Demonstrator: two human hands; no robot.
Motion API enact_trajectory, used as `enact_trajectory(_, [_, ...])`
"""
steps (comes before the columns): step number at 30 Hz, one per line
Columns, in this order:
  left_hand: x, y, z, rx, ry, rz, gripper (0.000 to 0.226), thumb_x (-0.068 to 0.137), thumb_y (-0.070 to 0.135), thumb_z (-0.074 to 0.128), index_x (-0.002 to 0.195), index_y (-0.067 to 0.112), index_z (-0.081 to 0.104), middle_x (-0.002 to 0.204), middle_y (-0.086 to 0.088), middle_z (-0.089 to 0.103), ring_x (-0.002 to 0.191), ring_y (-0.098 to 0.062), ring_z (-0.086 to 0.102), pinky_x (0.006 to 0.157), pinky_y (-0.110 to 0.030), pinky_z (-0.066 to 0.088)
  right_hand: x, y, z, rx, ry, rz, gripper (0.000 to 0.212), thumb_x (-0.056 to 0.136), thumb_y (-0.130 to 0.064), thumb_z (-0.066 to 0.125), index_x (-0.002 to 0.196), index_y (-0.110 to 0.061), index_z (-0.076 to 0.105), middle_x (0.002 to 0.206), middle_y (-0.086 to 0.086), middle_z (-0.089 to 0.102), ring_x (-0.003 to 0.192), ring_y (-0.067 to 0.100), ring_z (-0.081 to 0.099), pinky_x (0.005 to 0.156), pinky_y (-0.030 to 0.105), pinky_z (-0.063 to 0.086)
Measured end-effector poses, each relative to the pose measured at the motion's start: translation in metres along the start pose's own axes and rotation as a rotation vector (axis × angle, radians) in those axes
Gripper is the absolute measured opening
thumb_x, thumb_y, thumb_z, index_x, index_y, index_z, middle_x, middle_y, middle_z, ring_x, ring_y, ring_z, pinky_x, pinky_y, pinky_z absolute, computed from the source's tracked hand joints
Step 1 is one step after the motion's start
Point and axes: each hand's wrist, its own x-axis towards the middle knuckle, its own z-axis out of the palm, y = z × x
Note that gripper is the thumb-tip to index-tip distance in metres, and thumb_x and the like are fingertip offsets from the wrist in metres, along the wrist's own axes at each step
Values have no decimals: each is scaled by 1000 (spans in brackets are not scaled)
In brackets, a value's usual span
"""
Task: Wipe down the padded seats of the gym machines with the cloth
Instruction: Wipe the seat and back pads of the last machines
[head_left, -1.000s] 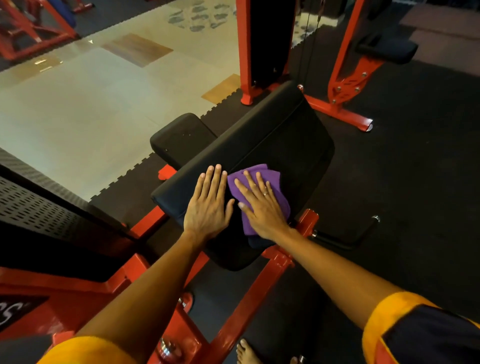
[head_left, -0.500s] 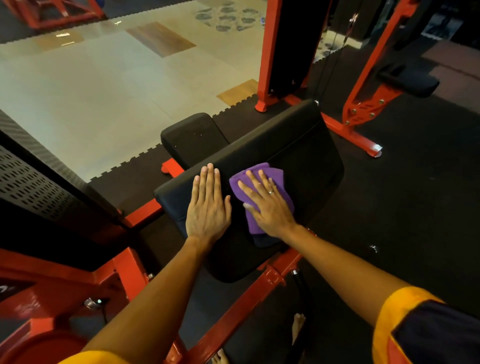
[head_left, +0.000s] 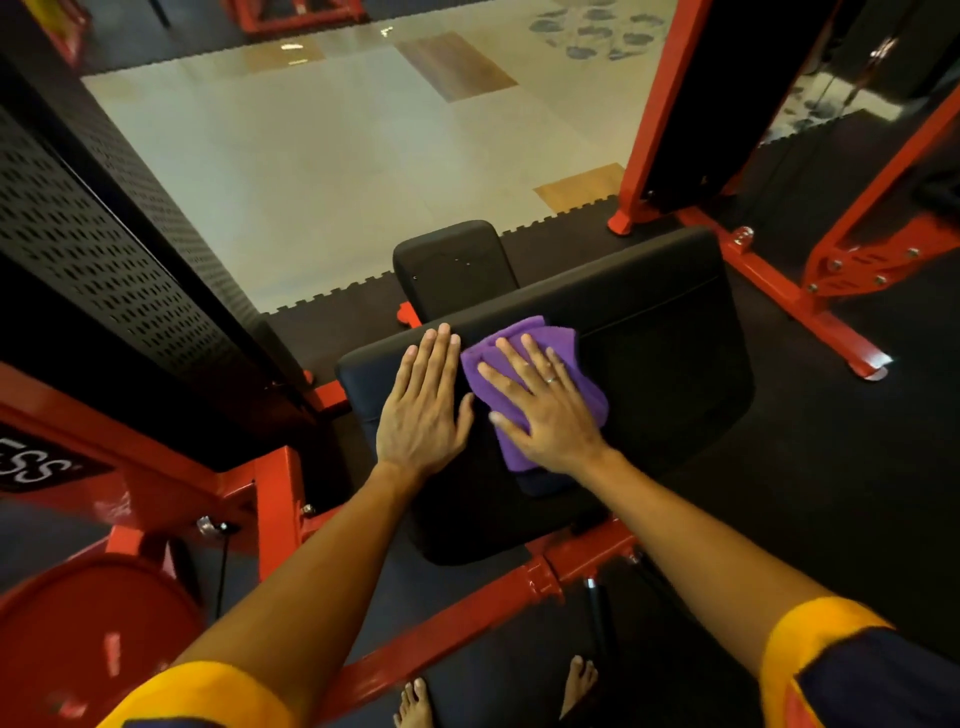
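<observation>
A large black padded seat (head_left: 654, 353) on a red machine frame fills the middle of the view. A folded purple cloth (head_left: 540, 338) lies on its near left part. My right hand (head_left: 540, 405) presses flat on the cloth with straight, spread fingers. My left hand (head_left: 423, 402) rests flat on the bare pad just left of the cloth, fingers straight and together. A smaller black pad (head_left: 452, 265) sits beyond the seat's far left edge.
Red frame bars (head_left: 467, 613) run below the seat, and my bare feet (head_left: 576, 680) stand behind them. A black perforated panel (head_left: 93, 244) rises at left, a red weight plate (head_left: 93, 639) at lower left, red uprights (head_left: 654, 114) at back right. Pale tiles (head_left: 337, 156) lie beyond the dark mat.
The view has shifted so the seat sits farther right and higher. Both hands stay flat on the pad; the right hand and cloth have slid slightly toward the seat's far edge.
</observation>
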Motion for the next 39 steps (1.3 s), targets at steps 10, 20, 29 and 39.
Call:
enact_trajectory(10, [2, 7, 1, 39, -7, -62, 68, 103, 37, 42, 159, 3, 22, 167, -16, 15, 156, -27, 11, 127, -45, 10, 67, -39, 1, 160, 178, 544, 58, 105, -49, 30, 160, -31, 29, 170, 3, 19, 158, 30, 6, 127, 50, 2])
enact_trajectory(20, [28, 33, -4, 40, -70, -175, 66, 103, 37, 34, 158, 1, 24, 164, -20, 24, 154, -33, 18, 127, -48, 8, 46, 65, -25, 59, 132, 583, 68, 101, -62, 32, 162, -33, 23, 172, 4, 11, 158, 34, 2, 126, 56, 2])
enact_trajectory(29, [43, 32, 2, 53, -97, -135, 65, 106, 40, 25, 158, 2, 23, 165, -19, 23, 154, -32, 17, 127, -48, 9, 2, 33, -2, 13, 83, 118, 72, 103, -58, 41, 164, -32, 15, 173, 0, 4, 159, 27, -1, 126, 56, 12])
enact_trajectory(39, [43, 32, 1, 101, -137, -106, 74, 106, 51, 21, 158, -2, 18, 165, -21, 18, 155, -33, 14, 127, -50, 8, 42, 15, 4, 57, 160, 574, 73, 101, -62, 32, 164, -32, 11, 172, 6, 2, 157, 37, -2, 125, 59, 1])
